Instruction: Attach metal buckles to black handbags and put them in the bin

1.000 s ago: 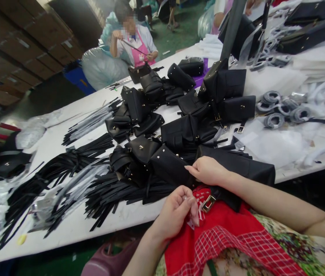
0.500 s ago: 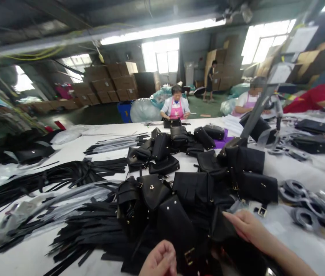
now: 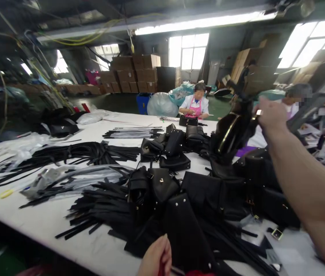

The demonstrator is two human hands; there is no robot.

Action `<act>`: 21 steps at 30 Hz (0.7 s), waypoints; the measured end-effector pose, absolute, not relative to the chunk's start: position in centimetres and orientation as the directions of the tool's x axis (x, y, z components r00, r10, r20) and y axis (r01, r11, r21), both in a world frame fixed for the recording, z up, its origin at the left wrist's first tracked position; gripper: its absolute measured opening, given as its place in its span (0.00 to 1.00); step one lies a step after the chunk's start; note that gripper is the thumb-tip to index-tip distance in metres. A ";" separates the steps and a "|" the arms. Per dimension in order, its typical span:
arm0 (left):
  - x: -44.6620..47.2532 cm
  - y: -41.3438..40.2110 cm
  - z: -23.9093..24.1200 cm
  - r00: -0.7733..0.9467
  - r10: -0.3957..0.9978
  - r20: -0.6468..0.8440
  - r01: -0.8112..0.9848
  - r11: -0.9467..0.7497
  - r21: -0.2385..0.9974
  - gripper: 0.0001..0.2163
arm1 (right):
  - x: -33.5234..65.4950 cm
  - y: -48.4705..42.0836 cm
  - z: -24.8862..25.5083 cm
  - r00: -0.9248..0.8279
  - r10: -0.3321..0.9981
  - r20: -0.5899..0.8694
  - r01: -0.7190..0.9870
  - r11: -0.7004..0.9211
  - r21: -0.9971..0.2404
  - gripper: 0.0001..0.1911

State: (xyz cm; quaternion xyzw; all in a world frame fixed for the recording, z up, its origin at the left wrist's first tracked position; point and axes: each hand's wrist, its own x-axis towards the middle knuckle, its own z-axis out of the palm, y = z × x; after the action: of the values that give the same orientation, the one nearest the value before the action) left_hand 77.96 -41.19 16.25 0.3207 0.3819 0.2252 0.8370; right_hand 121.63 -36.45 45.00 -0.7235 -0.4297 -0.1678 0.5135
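Note:
My right hand (image 3: 272, 114) is stretched far out and raised, its fingers closed on a black bag (image 3: 228, 132) with a gold zip. The bag hangs tilted over the far side of a pile of black bags, slightly blurred. At the bottom edge, my left hand (image 3: 157, 256) is curled with its fingers pressed together; whatever may be inside it is hidden. Just right of it lies a long black bag piece (image 3: 183, 230) with metal studs. Beyond that are a bag with a clasp (image 3: 164, 186) and a flat black bag (image 3: 204, 191).
Black straps (image 3: 101, 207) spread across the white table (image 3: 93, 245) at left, near wrapped strap bundles (image 3: 135, 133). A gold buckle (image 3: 276, 234) lies at right. Across the table sits a person in a pink apron (image 3: 194, 110); another is at far right. Stacked cartons (image 3: 124, 74) stand behind.
My right hand has risen from the near right of the pile and reached forward, lifting a black bag. My left hand stays low, fingers curled. The view has turned left.

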 end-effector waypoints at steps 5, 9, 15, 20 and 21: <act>77.4 -42.1 17.2 0.550 0.655 -0.517 -0.126 0.678 0.724 0.27 | 118.4 -35.2 32.1 0.507 0.684 0.525 0.840 -0.253 -0.481 0.10; 77.0 -41.9 17.2 0.560 0.649 -0.514 -0.108 0.673 0.732 0.29 | 111.3 -39.1 20.8 0.315 0.946 -0.073 0.779 -0.302 -0.549 0.15; 77.0 -41.8 17.1 0.554 0.663 -0.503 -0.096 0.651 0.753 0.27 | 101.0 -44.4 10.8 0.256 0.911 -0.325 0.696 -0.406 -0.592 0.36; 77.6 -42.3 17.4 0.552 0.706 -0.443 -0.073 0.570 0.818 0.25 | 99.3 -45.4 9.8 0.320 0.921 -0.221 0.569 -0.373 -0.733 0.21; 77.7 -42.4 17.6 0.557 0.707 -0.435 -0.073 0.564 0.823 0.24 | 99.9 -45.2 10.8 0.300 0.932 -0.205 0.567 -0.347 -0.747 0.20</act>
State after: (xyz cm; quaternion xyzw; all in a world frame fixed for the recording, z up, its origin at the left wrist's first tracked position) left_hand 77.67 -42.39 17.55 0.3960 0.4002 0.2474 0.7886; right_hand 99.95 -45.23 10.77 -0.7547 -0.4965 0.3221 0.2831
